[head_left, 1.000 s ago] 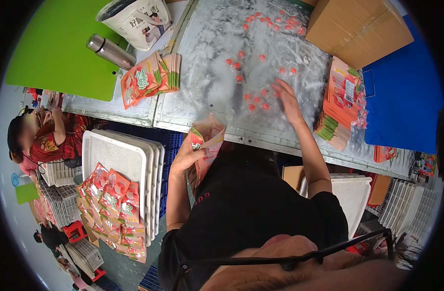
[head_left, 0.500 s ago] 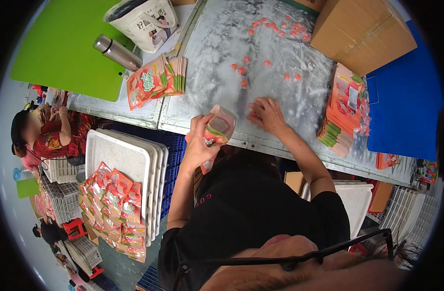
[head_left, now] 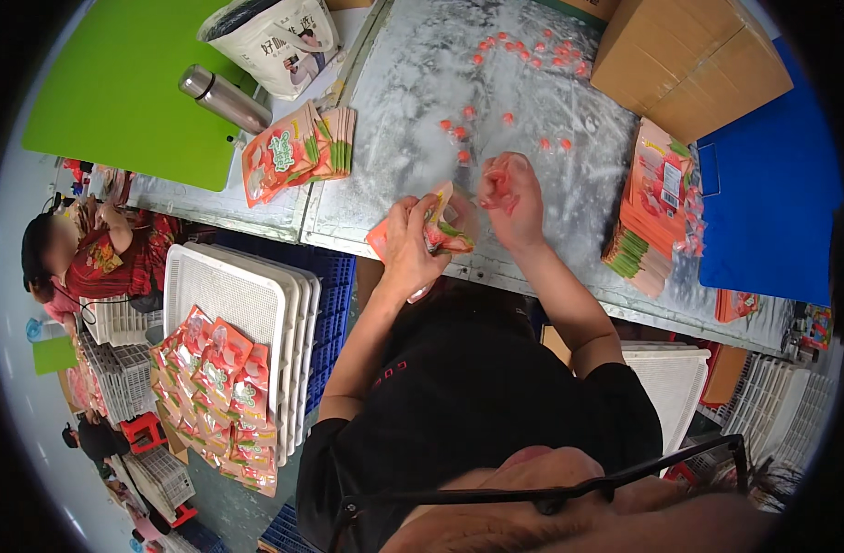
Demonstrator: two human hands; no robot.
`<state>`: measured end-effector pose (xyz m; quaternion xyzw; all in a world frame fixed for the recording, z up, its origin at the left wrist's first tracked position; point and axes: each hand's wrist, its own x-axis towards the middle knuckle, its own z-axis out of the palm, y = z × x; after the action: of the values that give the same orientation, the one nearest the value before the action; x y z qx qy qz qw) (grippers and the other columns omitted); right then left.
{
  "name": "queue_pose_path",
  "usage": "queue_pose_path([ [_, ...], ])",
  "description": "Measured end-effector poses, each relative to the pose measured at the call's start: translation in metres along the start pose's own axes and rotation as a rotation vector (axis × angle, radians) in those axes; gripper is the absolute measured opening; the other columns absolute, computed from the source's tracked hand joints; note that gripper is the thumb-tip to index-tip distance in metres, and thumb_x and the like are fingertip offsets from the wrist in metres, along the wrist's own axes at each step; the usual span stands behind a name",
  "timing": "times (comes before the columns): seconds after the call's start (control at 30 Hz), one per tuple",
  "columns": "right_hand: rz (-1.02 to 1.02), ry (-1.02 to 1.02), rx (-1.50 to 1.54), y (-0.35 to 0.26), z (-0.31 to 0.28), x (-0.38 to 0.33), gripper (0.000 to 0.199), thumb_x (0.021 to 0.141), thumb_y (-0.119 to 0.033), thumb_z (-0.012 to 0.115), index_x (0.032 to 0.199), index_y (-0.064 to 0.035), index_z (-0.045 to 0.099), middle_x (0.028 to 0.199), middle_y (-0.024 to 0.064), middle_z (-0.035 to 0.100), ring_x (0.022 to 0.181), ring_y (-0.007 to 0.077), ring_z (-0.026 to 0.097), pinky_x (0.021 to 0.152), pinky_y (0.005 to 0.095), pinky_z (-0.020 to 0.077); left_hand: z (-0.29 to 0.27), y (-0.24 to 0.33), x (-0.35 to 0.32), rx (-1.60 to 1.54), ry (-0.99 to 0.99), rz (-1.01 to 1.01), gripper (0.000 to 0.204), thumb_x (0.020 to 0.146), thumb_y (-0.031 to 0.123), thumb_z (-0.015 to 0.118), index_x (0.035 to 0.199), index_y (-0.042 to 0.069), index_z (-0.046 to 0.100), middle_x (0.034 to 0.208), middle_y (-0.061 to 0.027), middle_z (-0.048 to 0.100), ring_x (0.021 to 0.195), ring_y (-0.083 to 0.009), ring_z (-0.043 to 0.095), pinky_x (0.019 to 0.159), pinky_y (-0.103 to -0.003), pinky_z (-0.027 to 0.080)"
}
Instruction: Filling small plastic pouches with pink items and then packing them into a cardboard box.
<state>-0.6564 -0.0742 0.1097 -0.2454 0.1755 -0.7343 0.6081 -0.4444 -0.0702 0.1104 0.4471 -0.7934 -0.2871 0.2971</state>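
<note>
1. Metal tabletop (head_left: pixel 413 101), silvery and scuffed, is where it's all being done, and it's seen from overhead.
2. An orange pouch (head_left: pixel 438 226) is gripped in the left hand (head_left: pixel 411 247), fingers curled shut around its lower part, right at the table's near edge.
3. A few small red candies (head_left: pixel 496 184) are pinched in the right hand (head_left: pixel 512 198), which is loosely closed and held just beside the pouch's top.
4. The pouch's long axis looks tilted up and to the right, mouth toward the right hand; whether the mouth is actually open can't be told.
5. Best guess for doing it well: the mouth should be kept spread and steady, and the candies dropped straight in, not squeezed.
6. More loose candies (head_left: pixel 523 48) are scattered further up the table.
7. Flat pouch stacks (head_left: pixel 298 152) are lying left, another stack (head_left: pixel 648 207) right, with a cardboard box (head_left: pixel 689 64) behind.
8. Filled pouches (head_left: pixel 221 387) are piled beside white trays (head_left: pixel 233 295) lower left.
</note>
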Motion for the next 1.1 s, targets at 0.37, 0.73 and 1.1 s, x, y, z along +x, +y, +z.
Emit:
queue_pose_path([
  [0.37,-0.130,0.026,-0.647,0.015,0.045,-0.014,0.013,0.105,-0.012,0.054,0.107,-0.0020,0.063,0.109,0.0054,0.063,0.101,0.0119,0.057,0.096,0.0299,0.0440,0.011,0.008,0.006,0.006,0.090,0.050,0.092,0.061,0.000,0.084,0.144,0.009,0.046,0.136,-0.0250,0.041,0.127,-0.0467,0.047,0.106,-0.050,0.046],
  [0.73,-0.466,0.376,-1.766,-0.025,-0.123,0.047,0.033,0.096,-0.018,0.066,0.126,-0.0024,0.065,0.133,0.0199,0.059,0.126,0.0375,0.055,0.108,0.0449,0.0423,-0.016,-0.002,-0.005,-0.102,0.237,-0.026,0.088,0.064,-0.005,0.082,0.144,0.005,0.045,0.135,-0.0204,0.042,0.129,-0.0398,0.045,0.113,-0.045,0.040],
  [1.1,-0.301,-0.013,-2.155,0.016,-0.135,0.118,0.065,0.096,-0.059,0.061,0.151,-0.0257,0.053,0.160,0.0108,0.041,0.148,0.0416,0.032,0.122,0.0612,0.0179,-0.026,-0.011,-0.010,-0.088,0.227,-0.056,0.090,0.064,-0.002,0.083,0.145,0.006,0.045,0.136,-0.0207,0.042,0.128,-0.0402,0.047,0.111,-0.047,0.043],
])
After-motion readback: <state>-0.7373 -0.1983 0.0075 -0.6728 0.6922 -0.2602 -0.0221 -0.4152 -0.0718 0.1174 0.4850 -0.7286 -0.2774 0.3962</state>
